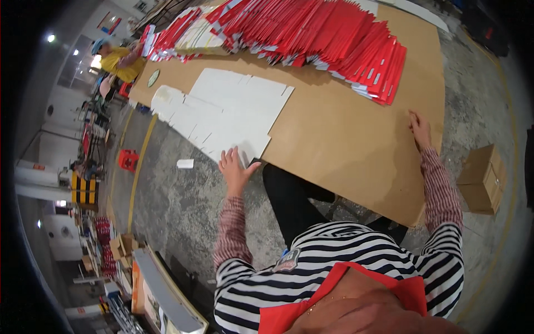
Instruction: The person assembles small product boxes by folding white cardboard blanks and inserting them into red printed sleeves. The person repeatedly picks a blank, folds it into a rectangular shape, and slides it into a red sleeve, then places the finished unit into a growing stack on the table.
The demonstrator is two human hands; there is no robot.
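My left hand is open with its fingers spread, at the near edge of a stack of flat white card blanks. The fingertips lie on or just over the card; I cannot tell if they press it. The blanks are slightly fanned, with slits along their edges. Toward the right side of the brown cardboard table cover, my right hand is loosely closed, with nothing visible in it. Beyond it leans a long row of red folded card pieces with white parts along their lower edges.
A bundle in pale wrapping sits among the red pieces. An oval greenish object lies at the left table edge. On the floor are a cardboard box at right and a red stool at left. Another person in yellow is at far left.
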